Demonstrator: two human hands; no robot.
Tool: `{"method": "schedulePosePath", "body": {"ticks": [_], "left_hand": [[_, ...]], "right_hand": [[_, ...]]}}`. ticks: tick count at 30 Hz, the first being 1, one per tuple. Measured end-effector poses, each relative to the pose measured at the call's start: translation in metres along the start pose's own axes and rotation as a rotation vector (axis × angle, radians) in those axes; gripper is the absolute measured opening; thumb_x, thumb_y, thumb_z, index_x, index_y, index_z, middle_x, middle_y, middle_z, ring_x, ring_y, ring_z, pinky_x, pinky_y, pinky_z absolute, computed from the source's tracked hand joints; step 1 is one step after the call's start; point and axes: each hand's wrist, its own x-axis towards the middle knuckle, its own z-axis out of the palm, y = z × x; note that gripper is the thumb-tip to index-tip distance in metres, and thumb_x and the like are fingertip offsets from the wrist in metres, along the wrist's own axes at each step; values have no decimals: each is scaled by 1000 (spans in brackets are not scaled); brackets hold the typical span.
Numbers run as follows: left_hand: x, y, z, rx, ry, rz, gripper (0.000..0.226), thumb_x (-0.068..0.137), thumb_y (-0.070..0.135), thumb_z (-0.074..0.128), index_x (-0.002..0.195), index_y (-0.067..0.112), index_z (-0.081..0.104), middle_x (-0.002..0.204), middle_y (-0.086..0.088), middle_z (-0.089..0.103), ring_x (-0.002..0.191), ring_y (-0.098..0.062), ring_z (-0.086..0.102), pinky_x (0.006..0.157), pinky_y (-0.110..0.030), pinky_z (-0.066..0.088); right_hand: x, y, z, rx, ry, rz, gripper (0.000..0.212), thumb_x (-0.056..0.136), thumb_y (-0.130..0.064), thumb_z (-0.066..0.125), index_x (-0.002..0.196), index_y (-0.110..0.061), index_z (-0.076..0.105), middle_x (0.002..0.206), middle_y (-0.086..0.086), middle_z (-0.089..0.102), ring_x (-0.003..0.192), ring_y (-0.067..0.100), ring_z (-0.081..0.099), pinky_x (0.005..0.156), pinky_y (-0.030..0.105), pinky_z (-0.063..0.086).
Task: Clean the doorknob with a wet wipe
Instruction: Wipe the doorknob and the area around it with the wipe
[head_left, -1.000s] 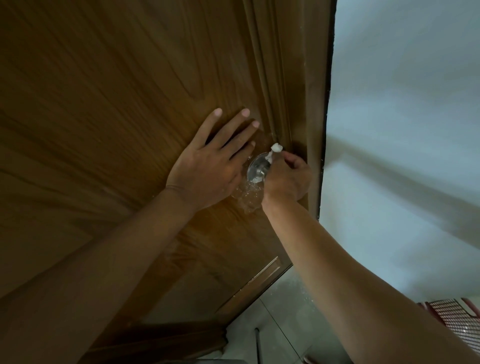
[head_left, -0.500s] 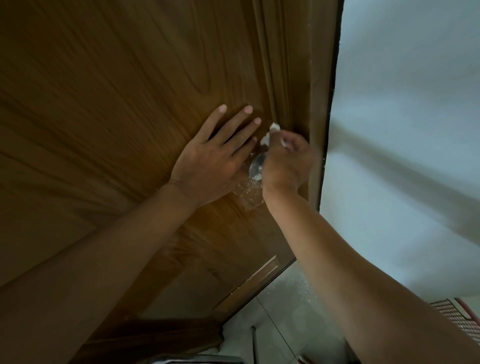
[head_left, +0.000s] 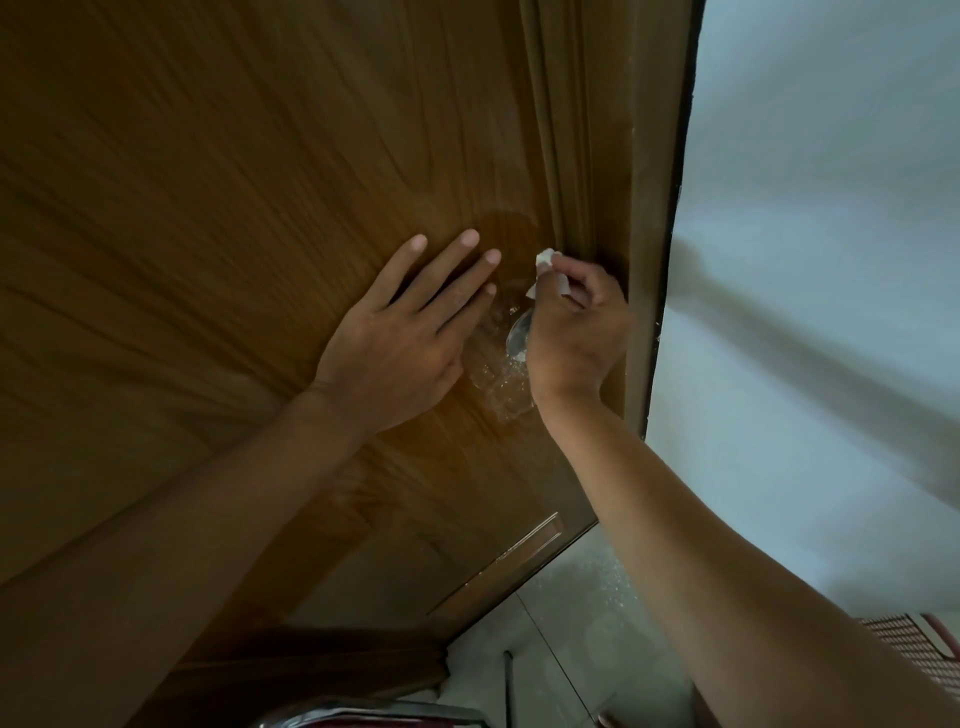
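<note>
A brown wooden door with a strong streaked grain (head_left: 234, 208) fills most of the view, its moulded frame (head_left: 613, 156) running down the right side to meet a pale, plain painted wall (head_left: 831, 260). Low down, a light tiled floor (head_left: 566, 639) shows past the bottom edge of the door, and a bit of red mesh (head_left: 914, 649) sits in the far right corner. A damp-looking patch darkens the wood just above the hands. The person's left hand (head_left: 400, 338) lies flat against the door, fingers (head_left: 447, 265) spread and straight, holding nothing, just to the left of the shiny round metal doorknob (head_left: 519, 335). Only a sliver of that knob shows, because the right hand (head_left: 576, 327) is cupped over it from the frame side. The right hand's fingers (head_left: 576, 270) are curled tight and pinch a small crumpled white wet wipe (head_left: 545, 260), which pokes out above the thumb and fingertips at the upper side of the knob, close against the door frame. Whether the wipe touches the metal under the hand cannot be told. Pale glinting reflections lie on the wood just beneath the knob.
</note>
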Motion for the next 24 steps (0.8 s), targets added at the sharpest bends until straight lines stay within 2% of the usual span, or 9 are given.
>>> {"method": "schedulePosePath", "body": {"ticks": [4, 6, 9, 12, 14, 18, 20, 24], "left_hand": [[0, 0, 2, 11, 7, 8, 53, 105, 32, 36, 153, 9, 43, 167, -13, 25, 156, -33, 19, 126, -52, 2], [0, 1, 3, 15, 13, 12, 53, 106, 32, 36, 153, 10, 43, 167, -13, 25, 156, -33, 19, 126, -52, 3], [0, 1, 2, 8, 11, 10, 52, 106, 32, 36, 153, 10, 43, 167, -12, 25, 156, -33, 18, 126, -53, 5], [1, 1, 2, 0, 6, 5, 52, 105, 32, 35, 152, 11, 44, 167, -12, 25, 156, -33, 18, 126, -53, 5], [0, 1, 1, 3, -5, 7, 53, 105, 32, 35, 152, 11, 43, 167, -12, 24, 156, -33, 17, 126, -53, 4], [-1, 3, 2, 5, -2, 7, 53, 105, 32, 37, 152, 11, 43, 167, -12, 24, 156, -33, 16, 126, -52, 3], [-1, 5, 2, -11, 17, -10, 51, 104, 30, 39, 151, 10, 46, 167, -12, 27, 156, -33, 18, 126, -52, 5], [-4, 7, 1, -36, 16, -21, 51, 104, 30, 40, 151, 10, 46, 166, -11, 29, 155, -32, 20, 126, -52, 7]], "right_hand": [[-5, 15, -11, -132, -29, -63, 14, 95, -14, 68, 107, -11, 75, 103, -3, 74, 93, 6, 68, 77, 5, 51], [-7, 22, -19, -210, -86, -152, 14, 94, -13, 69, 106, -10, 75, 104, 0, 74, 94, 6, 66, 80, 6, 51], [0, 22, -24, -246, -155, -276, 12, 93, -11, 69, 103, -9, 76, 102, 2, 75, 94, 8, 68, 84, 17, 57], [5, 20, -21, -234, -98, -259, 12, 94, -11, 68, 103, -8, 76, 103, 2, 74, 94, 8, 68, 85, 22, 59], [-2, 21, -19, -274, -130, -331, 12, 93, -6, 69, 102, -5, 76, 107, 7, 72, 95, 12, 68, 84, 21, 59], [-4, 25, -27, -375, -332, -507, 14, 89, 0, 72, 102, 1, 76, 110, 14, 69, 95, 18, 70, 85, 16, 55], [3, 23, -30, -367, -325, -496, 14, 90, -2, 72, 104, 0, 75, 111, 13, 70, 93, 16, 70, 84, 7, 51], [6, 18, -23, -290, -228, -443, 13, 92, -9, 72, 103, -3, 75, 111, 11, 69, 86, 8, 68, 80, 6, 53]]}}
